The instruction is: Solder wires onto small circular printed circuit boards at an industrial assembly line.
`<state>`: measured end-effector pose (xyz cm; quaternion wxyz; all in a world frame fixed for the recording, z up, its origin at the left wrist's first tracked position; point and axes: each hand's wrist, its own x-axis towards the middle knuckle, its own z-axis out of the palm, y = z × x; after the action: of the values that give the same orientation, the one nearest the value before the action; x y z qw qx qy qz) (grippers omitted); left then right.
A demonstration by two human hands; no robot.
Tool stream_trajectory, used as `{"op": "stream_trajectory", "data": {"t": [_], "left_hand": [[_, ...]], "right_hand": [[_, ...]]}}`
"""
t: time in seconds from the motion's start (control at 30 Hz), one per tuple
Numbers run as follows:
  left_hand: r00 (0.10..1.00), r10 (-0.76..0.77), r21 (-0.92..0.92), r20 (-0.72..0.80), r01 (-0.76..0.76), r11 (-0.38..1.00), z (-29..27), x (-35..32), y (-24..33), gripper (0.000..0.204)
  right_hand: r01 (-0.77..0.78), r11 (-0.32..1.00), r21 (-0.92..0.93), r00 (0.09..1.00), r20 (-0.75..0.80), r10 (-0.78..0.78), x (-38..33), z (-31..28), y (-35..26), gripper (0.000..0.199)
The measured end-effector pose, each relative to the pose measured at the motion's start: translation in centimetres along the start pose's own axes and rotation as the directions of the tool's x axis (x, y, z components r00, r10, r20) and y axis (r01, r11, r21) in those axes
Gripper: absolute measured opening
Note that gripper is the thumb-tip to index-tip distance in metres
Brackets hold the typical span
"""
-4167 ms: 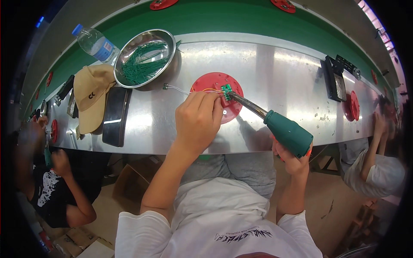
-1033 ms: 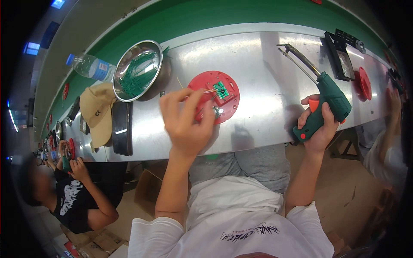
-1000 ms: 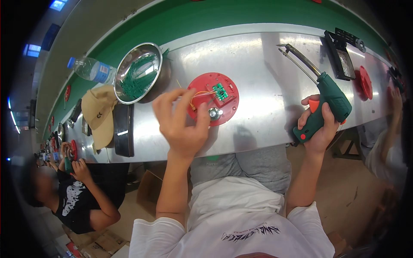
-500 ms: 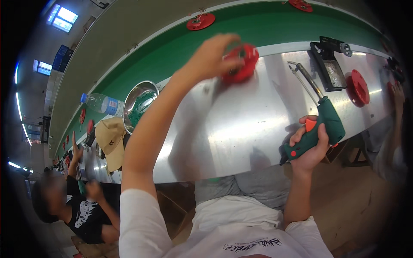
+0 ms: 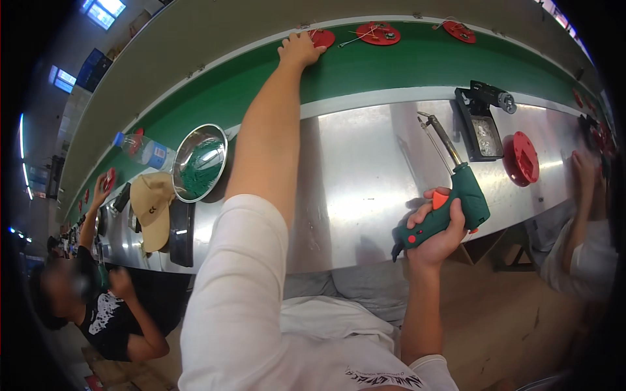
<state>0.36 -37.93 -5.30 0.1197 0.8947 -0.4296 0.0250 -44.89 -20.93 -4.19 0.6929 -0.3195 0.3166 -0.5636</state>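
Observation:
At the far edge of the workbench, my left hand (image 5: 301, 50) reaches over the green belt (image 5: 248, 99). Its fingers are spread at the near left edge of a round red disc (image 5: 324, 38) with thin wires, which it partly covers. Two more red discs with wires, one at the centre (image 5: 380, 34) and one farther right (image 5: 460, 31), lie on the belt. My right hand (image 5: 435, 225) is wrapped round the handle of a dark green soldering gun (image 5: 471, 199) with an orange trigger. Its metal tip points up and away, above the bench.
A black soldering stand (image 5: 479, 124) and a red disc (image 5: 521, 158) are at the right. On the left stand a metal bowl (image 5: 202, 163) of green pieces, a plastic bottle (image 5: 143, 148) and a beige cap (image 5: 151, 208). Co-workers sit on both sides.
My left hand has left the bench with its red disc and moved to the belt. Another disc now lies on the belt between the two seen before. My right hand still grips the soldering gun.

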Motion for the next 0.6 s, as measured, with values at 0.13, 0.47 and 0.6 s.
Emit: {"op": "stream_trajectory", "data": {"t": [0.13, 0.47, 0.6], "left_hand": [[0.996, -0.050, -0.019, 0.080, 0.051, 0.999, -2.0, -1.3, -0.4, 0.072], [0.965, 0.166, 0.048, -0.204, -0.160, 0.986, -0.6, -3.8, 1.7, 0.045], [0.913, 0.388, 0.053, -0.129, -0.384, 0.922, -1.6, -4.6, 1.4, 0.040]], "right_hand": [[-0.004, 1.000, 0.005, 1.000, -0.017, 0.004, 0.0, 0.3, 0.0, 0.036], [0.016, 0.997, 0.070, 0.996, -0.087, -0.010, -0.5, -0.2, 0.5, 0.033], [0.073, 0.996, 0.041, 0.992, -0.105, -0.068, -0.8, -1.0, 0.2, 0.028]]}}
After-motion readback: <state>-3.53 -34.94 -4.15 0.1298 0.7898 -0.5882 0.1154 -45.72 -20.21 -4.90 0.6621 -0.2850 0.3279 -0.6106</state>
